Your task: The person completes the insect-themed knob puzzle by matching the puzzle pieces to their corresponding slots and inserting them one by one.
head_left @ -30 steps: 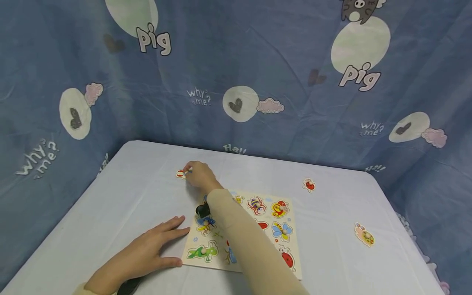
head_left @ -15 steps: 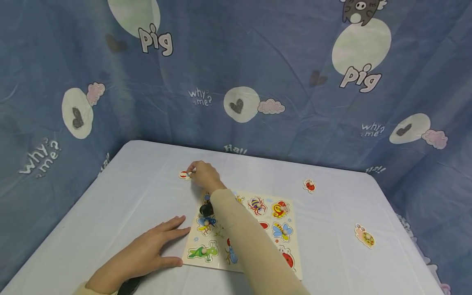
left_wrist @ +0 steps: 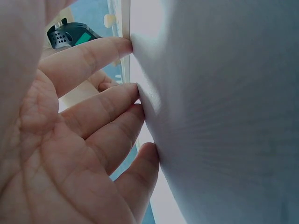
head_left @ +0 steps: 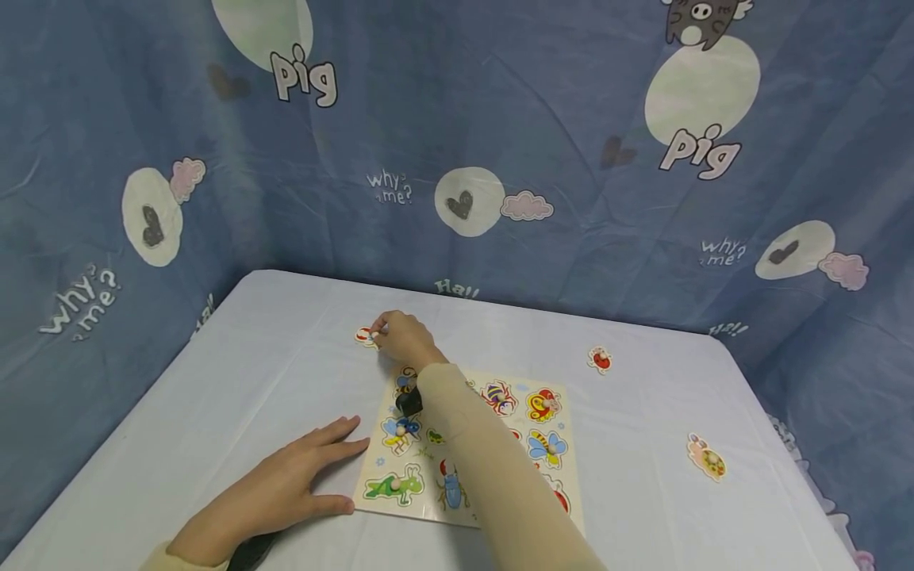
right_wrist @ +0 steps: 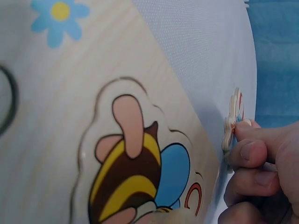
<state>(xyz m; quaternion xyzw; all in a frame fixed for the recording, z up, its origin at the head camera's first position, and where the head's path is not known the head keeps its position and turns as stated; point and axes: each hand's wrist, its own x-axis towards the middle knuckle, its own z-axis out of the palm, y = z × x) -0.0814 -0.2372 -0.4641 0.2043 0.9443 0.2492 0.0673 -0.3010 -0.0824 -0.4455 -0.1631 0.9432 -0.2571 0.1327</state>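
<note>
My right hand (head_left: 405, 339) reaches over the board and pinches the knob of a small wooden puzzle piece (head_left: 364, 337) printed in red and blue. In the right wrist view the piece (right_wrist: 232, 121) is seen edge-on at the fingertips, close over the white cloth. My left hand (head_left: 293, 476) rests with spread fingers at the left edge of the puzzle board (head_left: 421, 507); its fingertips touch the cloth in the left wrist view. Insects fill the board, among them a green grasshopper (head_left: 394, 485) and a blue beetle picture (head_left: 451, 485). My right forearm hides part of it.
A red ladybug piece (head_left: 601, 359) lies behind the board to the right. Farther right lies a pink and yellow snail-like piece (head_left: 707, 457). A white cloth (head_left: 643, 507) covers the table, with a printed blue curtain (head_left: 585, 254) behind.
My right hand has moved slightly right, bringing the pinched puzzle piece along. My forearm shifts right too, baring more of the board's left side. The left hand stays put.
</note>
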